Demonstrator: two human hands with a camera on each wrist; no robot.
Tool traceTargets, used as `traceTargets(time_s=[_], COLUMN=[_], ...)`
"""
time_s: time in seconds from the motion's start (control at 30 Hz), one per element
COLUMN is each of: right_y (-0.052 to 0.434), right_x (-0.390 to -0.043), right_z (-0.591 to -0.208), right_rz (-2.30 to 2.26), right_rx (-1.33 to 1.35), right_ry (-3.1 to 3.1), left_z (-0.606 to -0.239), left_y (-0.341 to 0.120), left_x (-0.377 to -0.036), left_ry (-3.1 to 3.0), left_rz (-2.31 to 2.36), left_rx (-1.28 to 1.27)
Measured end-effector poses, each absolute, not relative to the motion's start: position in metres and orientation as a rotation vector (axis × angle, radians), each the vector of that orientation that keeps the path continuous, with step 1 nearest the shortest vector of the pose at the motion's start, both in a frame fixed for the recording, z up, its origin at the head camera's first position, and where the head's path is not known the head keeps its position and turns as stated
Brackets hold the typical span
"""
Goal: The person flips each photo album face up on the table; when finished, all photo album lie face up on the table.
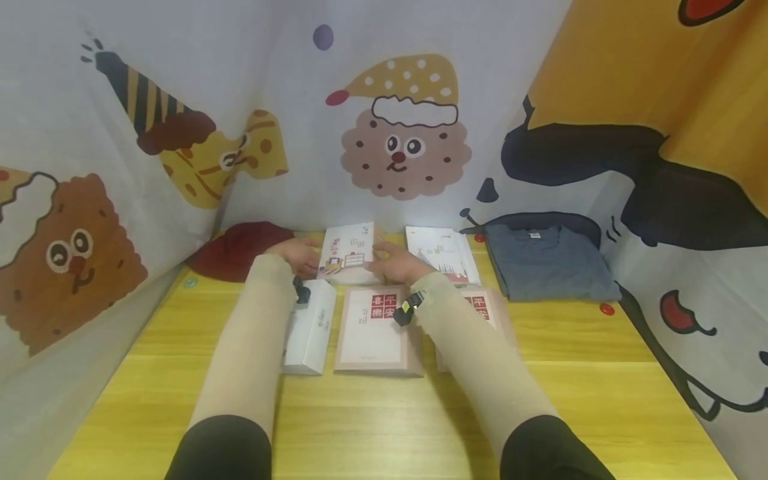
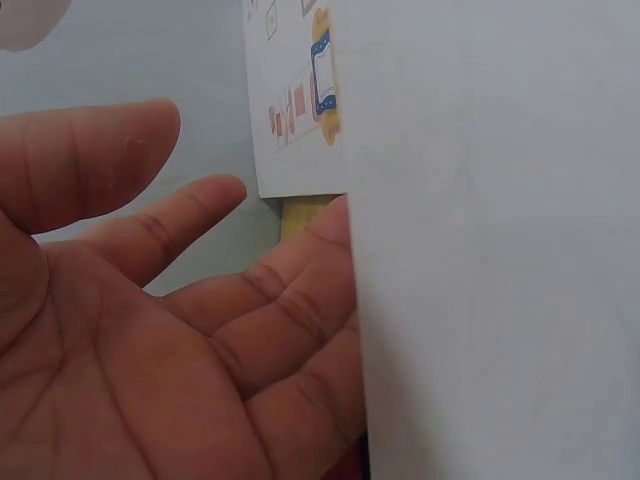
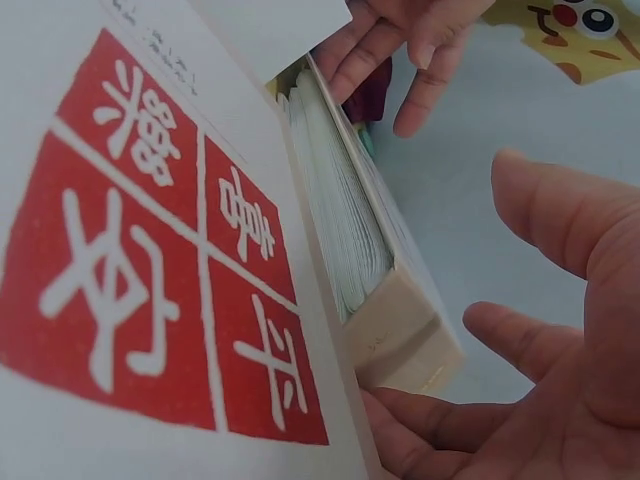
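Observation:
A white illustrated box (image 1: 348,257) lies at the back of the table between the two hands. In the right wrist view, its near end (image 3: 410,345) is pale beige, and stacked thin white sheets (image 3: 340,190) show along its side. My left hand (image 1: 300,257) is at its left side, palm visible and fingers loosely extended; in the left wrist view, a plain white box (image 2: 500,250) hides its fingertips. On the other side, my right hand (image 1: 401,263) has its thumb and fingers spread by the illustrated box. Contact is hard to tell for either hand.
Nearer lie a narrow white box (image 1: 309,327) and a pinkish box (image 1: 372,333) with red characters; a similar box (image 1: 480,307) is partly under the right forearm. Behind are a dark red cap (image 1: 240,250), another illustrated box (image 1: 444,250) and a folded grey-blue shirt (image 1: 549,263).

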State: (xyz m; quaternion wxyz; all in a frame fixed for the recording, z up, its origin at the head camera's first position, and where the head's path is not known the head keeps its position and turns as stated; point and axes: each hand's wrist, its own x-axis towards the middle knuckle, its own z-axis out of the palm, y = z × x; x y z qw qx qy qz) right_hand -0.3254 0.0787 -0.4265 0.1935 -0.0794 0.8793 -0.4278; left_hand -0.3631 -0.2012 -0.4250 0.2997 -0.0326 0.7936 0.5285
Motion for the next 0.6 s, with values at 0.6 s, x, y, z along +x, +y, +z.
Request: traceTargets(time_s=[0.6], right_y=[0.079], right_x=[-0.325], right_z=[-0.425], right_rz=[-1.192], right_rx=[-0.226], right_ry=[2.457], left_z=[-0.436], left_y=[-0.192], left_x=[-0.37], left_ry=[1.967], left_rz=[1.528], left_rx=[-0.075])
